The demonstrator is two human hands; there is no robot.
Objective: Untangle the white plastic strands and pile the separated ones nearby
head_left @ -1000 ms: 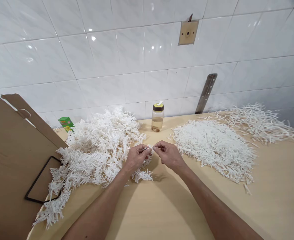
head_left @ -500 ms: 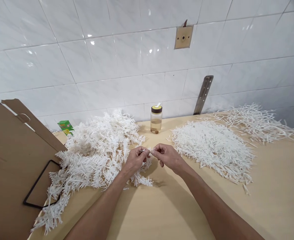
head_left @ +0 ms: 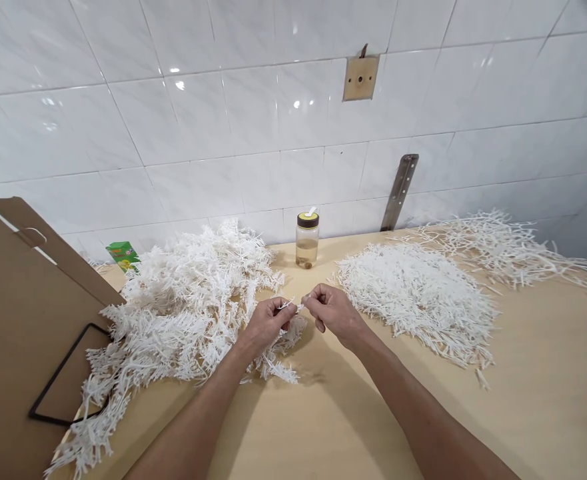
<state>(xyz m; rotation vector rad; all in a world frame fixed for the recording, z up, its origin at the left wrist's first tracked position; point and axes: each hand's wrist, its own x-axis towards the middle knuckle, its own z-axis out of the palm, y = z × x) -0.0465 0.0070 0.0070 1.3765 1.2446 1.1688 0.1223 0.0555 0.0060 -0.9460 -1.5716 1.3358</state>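
My left hand [head_left: 269, 321] is closed in a pinch on a thin white strand, beside the large heap of knotted white strands [head_left: 188, 300] on the left. Close to its right, my right hand [head_left: 334, 312] pinches a small white piece at its fingertips, with only a narrow gap between the two hands. To the right of my right hand lies a pile of short white strands [head_left: 416, 297]. Fingers partly hide the small pieces being held.
A lidded bottle of liquid [head_left: 306, 241] stands behind my hands near the tiled wall. Longer white strands [head_left: 508, 247] spread at the back right. At the left are a cardboard box [head_left: 28, 347], a black wire frame [head_left: 56, 383] and a green packet [head_left: 123, 255] on the wooden table [head_left: 548, 373].
My fingertips have moved slightly apart, and the white strand in my left hand shows more. The whole view has shifted a little, with the objects now slightly farther left.
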